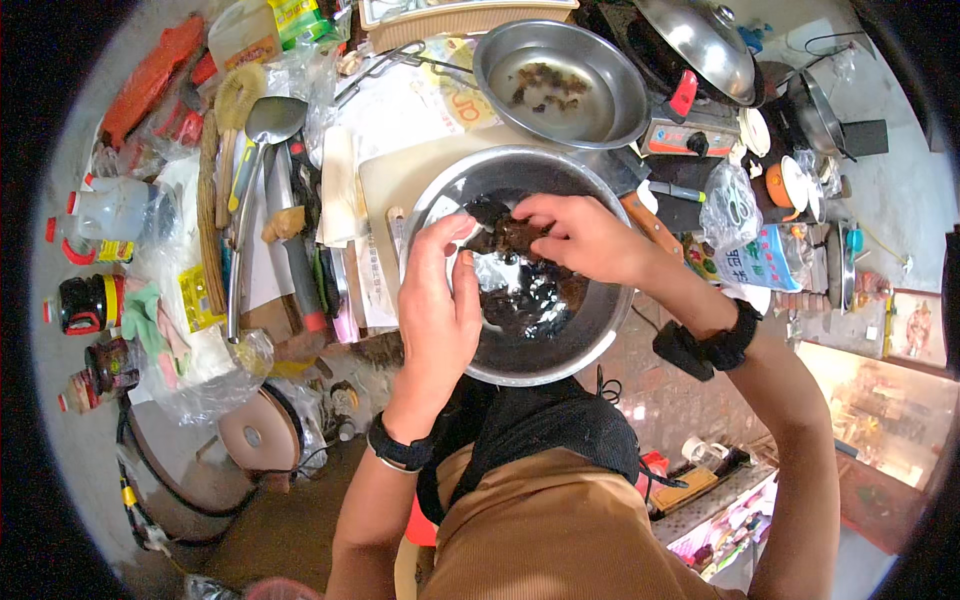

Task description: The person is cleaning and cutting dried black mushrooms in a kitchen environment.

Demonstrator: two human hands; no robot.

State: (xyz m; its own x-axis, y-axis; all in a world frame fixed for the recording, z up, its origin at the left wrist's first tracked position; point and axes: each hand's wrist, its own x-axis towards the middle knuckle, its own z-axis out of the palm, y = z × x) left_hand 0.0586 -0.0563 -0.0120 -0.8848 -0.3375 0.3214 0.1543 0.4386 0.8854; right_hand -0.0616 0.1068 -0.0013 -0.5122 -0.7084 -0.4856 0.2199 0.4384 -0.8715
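Note:
Dark, wet pieces of what look like wood ear fungus (529,300) lie in water in a steel basin (600,330) before me. My right hand (581,236) reaches in over the right side, its bent fingers closed on a brown piece of the fungus. At the basin's left side, my left hand (439,292) has thumb and forefinger curved apart, with nothing plainly seen between them. Beyond it stands a second steel basin (630,112), which holds shallow water and several small brown pieces.
A cutting board (382,176) lies partly under the near basin. Left of it are a steel spatula (276,120), knives and bottles (112,214). A wooden-handled cleaver (652,221) is close on the right. Farther back stands a lidded wok (701,45) by a stove (690,139).

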